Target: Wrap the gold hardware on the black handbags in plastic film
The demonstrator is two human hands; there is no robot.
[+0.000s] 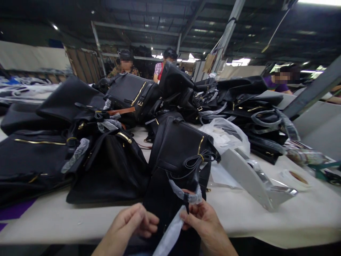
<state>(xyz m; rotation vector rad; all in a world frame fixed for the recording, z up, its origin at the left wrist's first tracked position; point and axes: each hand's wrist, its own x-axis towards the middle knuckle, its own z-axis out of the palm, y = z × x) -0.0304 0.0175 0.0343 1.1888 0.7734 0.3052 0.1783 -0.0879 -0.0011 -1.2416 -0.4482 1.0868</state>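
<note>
A black leather bag [173, 149] with gold zips stands before me, its lower black panel reaching toward me between my hands. A bundle of thin black cord [195, 160] tied with a yellow band lies on it. Below the cord curves a handle [177, 190] wrapped in clear plastic. My right hand [206, 222] pinches the top of a white wrapping strip [170, 233] between thumb and fingers, close beside a small black strap end [186, 203]. At the panel's left edge, my left hand [135, 222] is loosely curled, fingers slightly apart, with nothing visible in it.
Black bags [106, 167] crowd the left and back of the cream table [87, 220]. To the right stand a white plastic bag [226, 135], a grey tape dispenser [253, 181] and a tape roll [295, 179]. Behind the bags are three people; a slanted metal post [314, 85] rises at right.
</note>
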